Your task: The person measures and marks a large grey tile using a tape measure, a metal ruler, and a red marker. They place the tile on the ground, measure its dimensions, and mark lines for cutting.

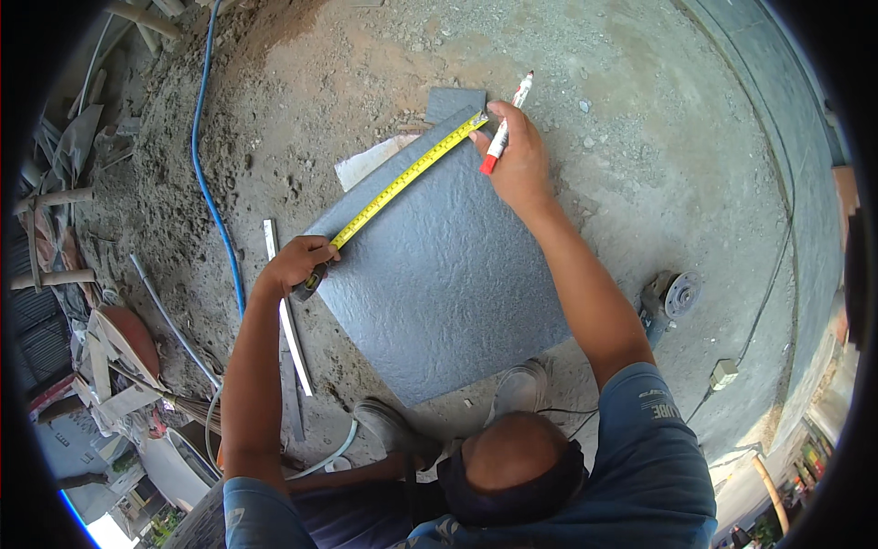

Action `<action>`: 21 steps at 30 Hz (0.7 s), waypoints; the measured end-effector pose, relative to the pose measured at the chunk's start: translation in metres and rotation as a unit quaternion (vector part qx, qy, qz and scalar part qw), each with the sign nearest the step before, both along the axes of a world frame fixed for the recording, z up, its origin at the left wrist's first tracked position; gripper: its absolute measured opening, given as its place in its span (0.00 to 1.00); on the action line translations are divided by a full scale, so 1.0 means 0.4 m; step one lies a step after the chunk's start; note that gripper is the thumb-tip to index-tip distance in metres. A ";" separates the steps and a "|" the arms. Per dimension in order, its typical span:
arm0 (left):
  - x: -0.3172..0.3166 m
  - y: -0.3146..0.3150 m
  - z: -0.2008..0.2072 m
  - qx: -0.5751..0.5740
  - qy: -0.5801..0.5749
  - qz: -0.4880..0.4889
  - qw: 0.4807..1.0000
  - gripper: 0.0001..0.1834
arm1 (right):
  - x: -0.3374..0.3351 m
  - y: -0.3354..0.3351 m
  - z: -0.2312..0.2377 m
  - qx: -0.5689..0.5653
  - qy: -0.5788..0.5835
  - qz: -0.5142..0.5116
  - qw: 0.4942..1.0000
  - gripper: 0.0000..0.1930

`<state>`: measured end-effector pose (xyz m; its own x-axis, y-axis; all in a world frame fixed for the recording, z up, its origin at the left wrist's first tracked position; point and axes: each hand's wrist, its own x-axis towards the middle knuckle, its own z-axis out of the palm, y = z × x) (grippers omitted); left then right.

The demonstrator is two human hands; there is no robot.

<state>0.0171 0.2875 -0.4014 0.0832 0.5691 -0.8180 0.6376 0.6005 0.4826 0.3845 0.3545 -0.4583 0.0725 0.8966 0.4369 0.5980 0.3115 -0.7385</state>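
Observation:
A large grey textured tile lies on the ground in front of my feet. Across its far part runs the yellow blade of a tape measure, pulled out at a slant from lower left to upper right. My left hand is closed round the dark case at the tile's left corner. At the far corner my right hand pinches the blade's end and also holds a white marker with a red end. The marker points up and away from me, its dark tip uncovered.
A small grey tile piece and a pale flat scrap lie beyond the tile. An angle grinder rests at right, near a cable with a socket box. At left are a metal bar, a blue hose and piled scrap.

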 end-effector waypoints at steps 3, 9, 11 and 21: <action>-0.023 0.008 -0.014 -0.005 0.018 -0.024 1.000 0.11 | -0.025 0.033 -0.016 -0.023 0.023 -0.007 0.999 0.25; -0.008 0.030 -0.005 -0.026 0.018 -0.015 0.999 0.12 | -0.038 0.059 -0.031 -0.101 0.065 -0.025 0.992 0.21; -0.009 0.035 -0.004 -0.026 0.023 -0.023 0.999 0.13 | -0.042 0.070 -0.033 -0.110 0.064 -0.030 0.991 0.20; -0.019 0.050 -0.035 0.123 0.171 -0.096 0.973 0.23 | -0.059 0.092 -0.022 -0.118 0.055 -0.052 0.990 0.20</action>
